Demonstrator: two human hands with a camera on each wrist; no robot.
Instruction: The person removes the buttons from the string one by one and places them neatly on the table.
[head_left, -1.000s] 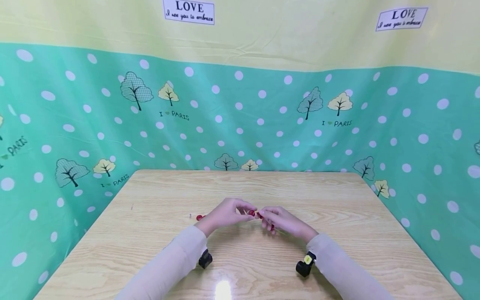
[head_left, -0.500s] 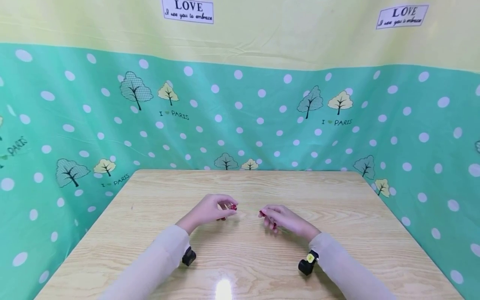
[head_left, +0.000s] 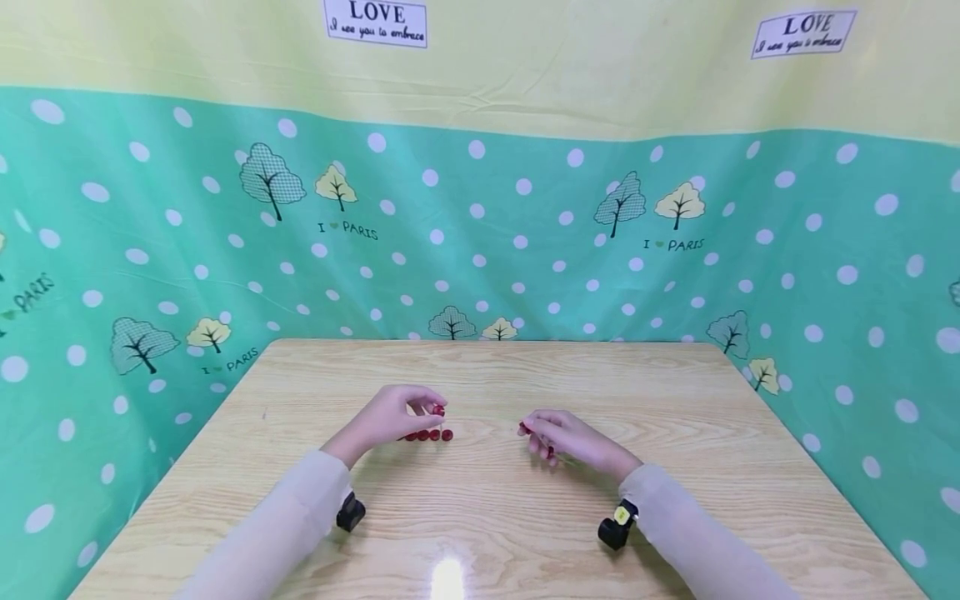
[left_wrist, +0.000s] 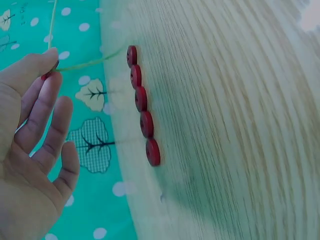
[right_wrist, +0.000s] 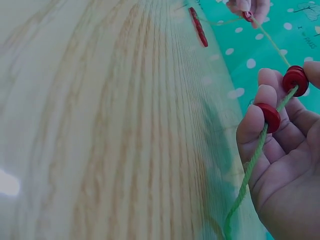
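My left hand [head_left: 386, 415] pinches a red button [left_wrist: 46, 76] between thumb and index finger, above the table. Thin green string runs from that button. In the right wrist view the string [right_wrist: 245, 182] stretches between my two hands. My right hand [head_left: 561, 437] grips a small stack of red buttons [right_wrist: 296, 80] threaded on it. Another threaded button [right_wrist: 270, 118] sits lower down, against the fingers, and the string's tail hangs below. A row of several loose red buttons [left_wrist: 141, 99] lies on the table beneath my left hand, partly covered by it in the head view.
The light wooden table [head_left: 480, 517] reaches to a green dotted curtain [head_left: 480, 233] at the back and sides. A dark wrist camera [head_left: 350, 512] is strapped on the left wrist, another camera [head_left: 615, 527] on the right.
My left hand has moved left, away from the right hand, carrying a red button. The row of buttons has come into fuller view. My right hand has hardly moved.
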